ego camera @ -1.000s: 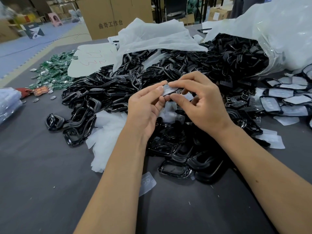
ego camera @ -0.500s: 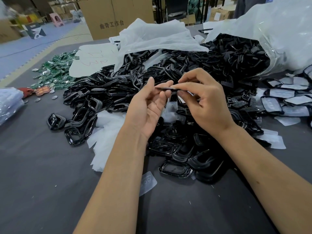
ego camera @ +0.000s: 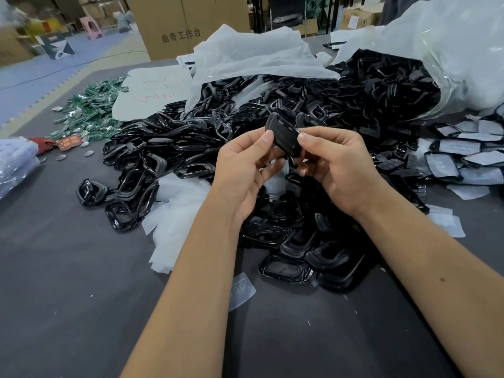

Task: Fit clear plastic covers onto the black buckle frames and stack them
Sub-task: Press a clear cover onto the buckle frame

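Fitting a cover into one frame
Left hand (ego camera: 242, 170) and right hand (ego camera: 335, 165) both pinch the black buckle frame (ego camera: 283, 137); next, probably press the cover flush.

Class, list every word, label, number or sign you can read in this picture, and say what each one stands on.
"曲奇工作台": printed on the big cardboard box behind the table.
Red scrawl on the white sheet: handwritten, not legible.
Label on the far box at the back right: too small to read.
Marks on the dark sign standing on the floor: blurred, unreadable.
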Demonstrator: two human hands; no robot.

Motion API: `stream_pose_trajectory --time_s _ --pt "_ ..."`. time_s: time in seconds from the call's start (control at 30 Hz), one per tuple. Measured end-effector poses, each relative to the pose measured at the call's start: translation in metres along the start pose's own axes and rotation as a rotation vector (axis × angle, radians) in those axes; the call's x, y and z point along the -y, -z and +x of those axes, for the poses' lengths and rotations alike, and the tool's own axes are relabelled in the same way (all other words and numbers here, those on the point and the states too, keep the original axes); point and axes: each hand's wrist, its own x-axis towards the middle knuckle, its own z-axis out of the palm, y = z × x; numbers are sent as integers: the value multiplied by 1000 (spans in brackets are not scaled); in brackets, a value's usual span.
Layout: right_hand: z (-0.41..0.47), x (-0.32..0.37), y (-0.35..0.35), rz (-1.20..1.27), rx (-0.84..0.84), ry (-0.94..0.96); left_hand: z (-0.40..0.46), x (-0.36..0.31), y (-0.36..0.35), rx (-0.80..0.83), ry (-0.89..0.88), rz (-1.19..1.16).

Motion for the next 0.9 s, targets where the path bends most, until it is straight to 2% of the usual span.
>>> stream_pose_trajectory --time_s 0.4,0.9 --pt "2 1 -2 173 -87 -55 2 -1 -3 -42 46 -104" --pt "4 -1 12 136 67 0 1 -5 3 13 30 -110"
